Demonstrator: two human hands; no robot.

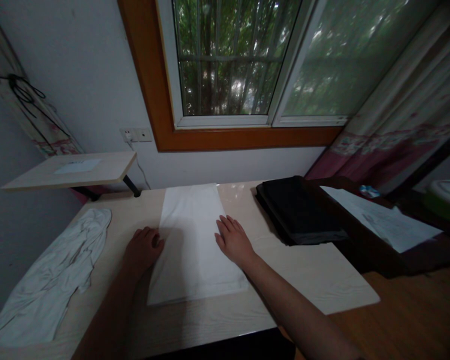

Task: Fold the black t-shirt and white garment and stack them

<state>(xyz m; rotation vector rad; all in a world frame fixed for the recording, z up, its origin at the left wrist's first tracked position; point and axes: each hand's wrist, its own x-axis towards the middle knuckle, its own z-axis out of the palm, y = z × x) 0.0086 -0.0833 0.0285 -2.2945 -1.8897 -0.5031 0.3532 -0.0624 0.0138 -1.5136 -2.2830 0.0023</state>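
A smooth white cloth (pixel 195 250), laid out as a flat rectangle, lies on the pale wooden table (pixel 217 315) in front of me. At its left edge is my left hand (pixel 144 248), with the fingers curled and the thumb and forefinger closed at the cloth's border. My right hand (pixel 234 241) rests flat over the right edge, fingers stretched out and slightly apart. A crumpled white fabric piece (pixel 56 277) lies along the table's left side. Its exact kind is unclear.
A stack of folded black cloth (pixel 298 210) sits at the back right. A small raised shelf (pixel 112 167) with a paper stands at the back left. Beyond the table's right edge, a printed sheet (pixel 382 217) lies on a dark surface. A window (pixel 232 60) is ahead.
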